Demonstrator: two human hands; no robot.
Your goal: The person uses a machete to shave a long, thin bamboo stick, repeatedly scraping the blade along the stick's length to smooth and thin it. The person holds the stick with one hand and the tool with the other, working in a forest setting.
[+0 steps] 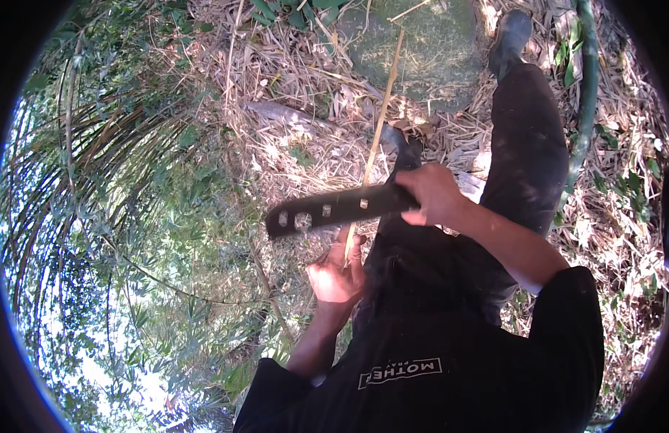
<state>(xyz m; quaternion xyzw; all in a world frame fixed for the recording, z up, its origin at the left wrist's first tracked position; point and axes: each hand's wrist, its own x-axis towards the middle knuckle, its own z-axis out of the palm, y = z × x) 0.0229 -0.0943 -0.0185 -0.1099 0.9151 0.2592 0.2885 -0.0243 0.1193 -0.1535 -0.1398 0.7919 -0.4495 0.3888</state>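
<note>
1. Plenty of green foliage (118,216) fills the whole left side here, fronds drooping and bright light breaking through on the near left.
2. Dry leaf litter (334,144) spreads across the middle and over to the right, patched with sun and shade.
3. A black shirt (479,361) takes up the near centre, the person bent over the work.
4. Dark trousers (526,144) run away from it, the right leg reaching toward the far right.
5. A flat greenish slab (421,54) lies at the far centre, strewn with straw.
6. A thick green stalk (587,86) curves down the far right, just beyond that leg.
7. And the pale strip (381,119), long and slim, slants from the left hand (334,274) toward the slab!
8. Across it goes a flat black tool (313,209) with cut-out openings, pointing left; whether it touches the strip, one cannot tell.
9. The right hand (435,193) is clamped around the tool's right end.
10. The left hand, nearer and farther left, pinches the strip's near end between thumb and fingers; the two hands are apart.
</note>
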